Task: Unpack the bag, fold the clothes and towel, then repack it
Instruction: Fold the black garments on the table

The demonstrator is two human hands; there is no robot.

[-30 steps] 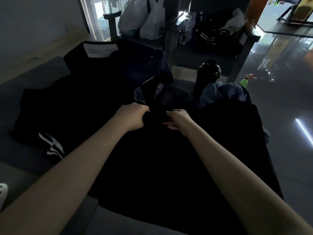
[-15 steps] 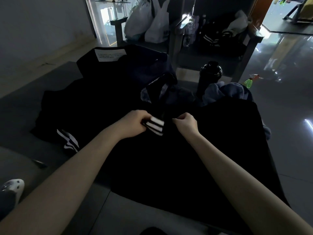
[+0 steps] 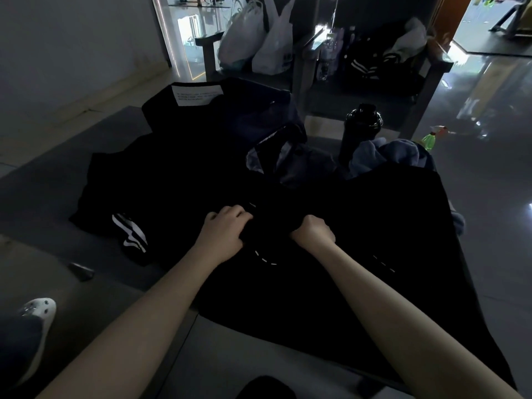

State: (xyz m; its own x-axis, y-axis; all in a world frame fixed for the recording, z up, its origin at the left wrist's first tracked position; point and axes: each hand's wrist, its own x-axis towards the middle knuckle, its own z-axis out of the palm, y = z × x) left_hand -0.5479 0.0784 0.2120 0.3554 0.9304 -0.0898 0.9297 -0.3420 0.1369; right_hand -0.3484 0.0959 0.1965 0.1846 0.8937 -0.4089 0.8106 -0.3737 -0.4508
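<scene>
**Both hands bunched on the garment; bag out at 11 o'clock**

- Left hand (image 3: 223, 228) and right hand (image 3: 312, 230) sit close together at mid-frame. Each is curled tight on a gathered bunch of the black garment (image 3: 359, 283). The fists are level, so neither is nearer the work.
- The garment spreads from the fists back toward me. I judge its long axis as roughly 11 to 5 o'clock, with most of the cloth on the right-hand side.
- Bag (image 3: 253, 116) lies at about 11 to 12 o'clock from the hands, well apart, mouth apparently open toward me.
- Towel (image 3: 385, 155) is crumpled at 1 o'clock, just beside a dark bottle (image 3: 361, 131).
- A second, striped garment (image 3: 129, 231) lies at 9 o'clock, unfolded.
- Hard to read: the light is poor and it is black on black. I cannot tell which part of the garment is bunched, nor where its edges end. The fingertips are buried in cloth, and the garment's near hem is partly cut off by my forearms.
</scene>
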